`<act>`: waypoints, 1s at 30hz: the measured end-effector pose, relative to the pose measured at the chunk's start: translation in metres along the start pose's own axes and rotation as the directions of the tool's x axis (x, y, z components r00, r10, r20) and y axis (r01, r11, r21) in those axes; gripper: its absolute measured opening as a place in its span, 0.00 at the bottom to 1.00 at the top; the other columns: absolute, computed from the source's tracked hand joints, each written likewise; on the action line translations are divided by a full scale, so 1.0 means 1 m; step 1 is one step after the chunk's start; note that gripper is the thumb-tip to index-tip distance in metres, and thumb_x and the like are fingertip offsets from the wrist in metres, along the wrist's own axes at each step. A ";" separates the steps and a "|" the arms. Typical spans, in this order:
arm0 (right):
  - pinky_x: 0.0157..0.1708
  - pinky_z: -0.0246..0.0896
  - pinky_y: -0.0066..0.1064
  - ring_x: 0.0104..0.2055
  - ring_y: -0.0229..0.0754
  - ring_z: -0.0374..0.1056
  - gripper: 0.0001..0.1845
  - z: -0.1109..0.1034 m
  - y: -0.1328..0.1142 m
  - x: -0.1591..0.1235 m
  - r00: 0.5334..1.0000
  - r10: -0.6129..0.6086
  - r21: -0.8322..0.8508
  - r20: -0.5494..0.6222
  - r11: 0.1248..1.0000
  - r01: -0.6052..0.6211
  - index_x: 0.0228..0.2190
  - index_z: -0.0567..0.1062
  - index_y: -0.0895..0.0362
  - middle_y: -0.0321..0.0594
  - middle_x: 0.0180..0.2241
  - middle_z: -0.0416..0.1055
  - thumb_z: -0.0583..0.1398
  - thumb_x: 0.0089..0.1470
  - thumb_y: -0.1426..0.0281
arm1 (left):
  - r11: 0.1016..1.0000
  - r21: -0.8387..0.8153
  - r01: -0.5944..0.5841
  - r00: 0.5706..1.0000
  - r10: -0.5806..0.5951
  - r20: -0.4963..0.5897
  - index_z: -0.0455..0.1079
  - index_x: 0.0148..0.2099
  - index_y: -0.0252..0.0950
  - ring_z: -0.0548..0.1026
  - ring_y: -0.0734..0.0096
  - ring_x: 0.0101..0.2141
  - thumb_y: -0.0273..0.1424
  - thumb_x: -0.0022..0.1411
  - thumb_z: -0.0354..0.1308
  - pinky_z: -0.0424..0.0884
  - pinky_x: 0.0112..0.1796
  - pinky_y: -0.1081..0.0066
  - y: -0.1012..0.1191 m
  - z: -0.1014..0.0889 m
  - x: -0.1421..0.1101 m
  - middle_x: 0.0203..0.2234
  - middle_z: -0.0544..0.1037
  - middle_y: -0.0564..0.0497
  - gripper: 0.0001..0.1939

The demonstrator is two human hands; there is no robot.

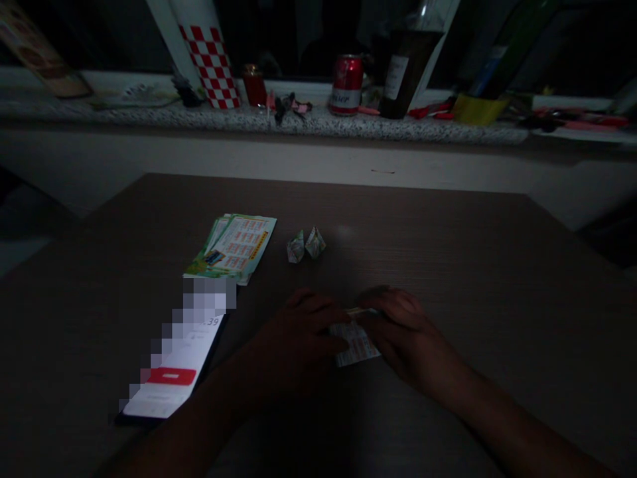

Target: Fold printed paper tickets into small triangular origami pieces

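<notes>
The small calendar sheet [355,346] lies on the tabletop, near the middle and a little to the right, with pale ground and rows of reddish print showing between the two hands. The left hand [306,342] has its fingers bent around the sheet's left side, the thumb lying on top, and the right hand [405,328] grips the right side and the far edge with curled fingers. That far edge looks folded over, though it is too dim from here to be sure

Farther off, left of the hands, two folded paper pieces [315,244] stand just beside each other. Left of those is a fanned stack of calendar cards [246,244], green at the borders, and on the near side of it a smartphone [174,392] lies with its screen lit and a red button showing, beyond the left forearm

All of this rests on a dark wood-grain table [478,265]. Past its far edge runs a speckled stone windowsill [298,127], carrying a red-and-white checkered cylinder [212,70] to the left, a red can [347,86] near the middle and a dark bottle [408,76] with a pale label to the can's right
</notes>
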State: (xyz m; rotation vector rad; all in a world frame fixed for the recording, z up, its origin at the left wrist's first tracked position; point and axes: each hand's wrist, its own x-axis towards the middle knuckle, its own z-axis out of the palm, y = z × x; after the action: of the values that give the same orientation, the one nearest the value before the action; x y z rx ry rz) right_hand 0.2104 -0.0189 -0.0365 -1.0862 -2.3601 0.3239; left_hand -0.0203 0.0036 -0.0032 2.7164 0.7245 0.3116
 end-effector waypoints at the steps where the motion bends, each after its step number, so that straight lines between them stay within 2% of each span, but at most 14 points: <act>1: 0.52 0.58 0.44 0.50 0.48 0.64 0.12 0.001 -0.001 0.000 1.000 -0.020 0.032 0.007 0.999 0.019 0.41 0.76 0.57 0.45 0.45 0.72 0.57 0.57 0.78 | 1.000 0.003 -0.012 1.000 0.012 0.005 0.74 0.42 0.42 0.66 0.62 0.52 0.25 0.61 0.55 0.54 0.54 0.58 0.000 0.000 0.000 0.52 0.72 0.55 0.10; 3: 0.50 0.61 0.41 0.47 0.46 0.65 0.13 0.002 -0.003 0.000 0.998 -0.038 0.102 0.047 0.994 0.033 0.43 0.75 0.57 0.43 0.42 0.73 0.56 0.57 0.79 | 1.000 0.002 -0.027 1.000 0.027 0.013 0.74 0.40 0.41 0.67 0.63 0.50 0.26 0.61 0.56 0.55 0.53 0.58 -0.001 0.001 0.000 0.51 0.74 0.55 0.08; 7: 0.47 0.63 0.39 0.46 0.45 0.66 0.12 0.002 -0.008 0.001 0.993 0.015 0.169 0.121 0.985 -0.036 0.42 0.74 0.56 0.43 0.41 0.73 0.56 0.58 0.77 | 0.999 -0.025 -0.046 0.998 0.047 0.031 0.73 0.39 0.40 0.67 0.64 0.50 0.26 0.61 0.56 0.53 0.55 0.59 -0.001 0.001 -0.001 0.49 0.75 0.55 0.06; 13: 0.50 0.62 0.41 0.49 0.46 0.65 0.13 -0.001 -0.009 0.001 0.990 0.068 0.212 0.126 0.973 -0.094 0.44 0.73 0.55 0.44 0.44 0.71 0.58 0.57 0.76 | 0.997 -0.077 -0.030 0.998 0.033 0.049 0.72 0.38 0.39 0.69 0.67 0.47 0.26 0.63 0.54 0.54 0.54 0.60 -0.001 -0.002 0.000 0.46 0.76 0.54 0.06; 19: 0.52 0.60 0.41 0.50 0.46 0.65 0.13 0.000 -0.008 0.000 0.986 0.100 0.222 0.131 0.967 -0.127 0.43 0.74 0.55 0.44 0.44 0.71 0.60 0.54 0.77 | 0.992 -0.113 0.055 0.997 -0.048 0.060 0.70 0.42 0.38 0.70 0.67 0.41 0.26 0.66 0.50 0.59 0.49 0.62 -0.002 0.002 0.003 0.37 0.76 0.52 0.08; 30: 0.52 0.59 0.42 0.50 0.46 0.64 0.18 -0.004 -0.008 0.001 0.983 0.110 0.260 0.149 0.955 -0.146 0.45 0.73 0.53 0.42 0.46 0.71 0.62 0.51 0.78 | 0.975 -0.137 0.176 0.984 -0.175 0.026 0.69 0.40 0.36 0.67 0.65 0.40 0.28 0.65 0.52 0.62 0.44 0.64 -0.001 0.013 0.012 0.36 0.71 0.50 0.05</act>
State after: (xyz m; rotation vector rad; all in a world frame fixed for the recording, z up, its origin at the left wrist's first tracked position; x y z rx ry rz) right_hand 0.2065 -0.0235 -0.0294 -1.1155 -2.2773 0.7643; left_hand -0.0067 0.0076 -0.0145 2.5006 0.8971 0.2898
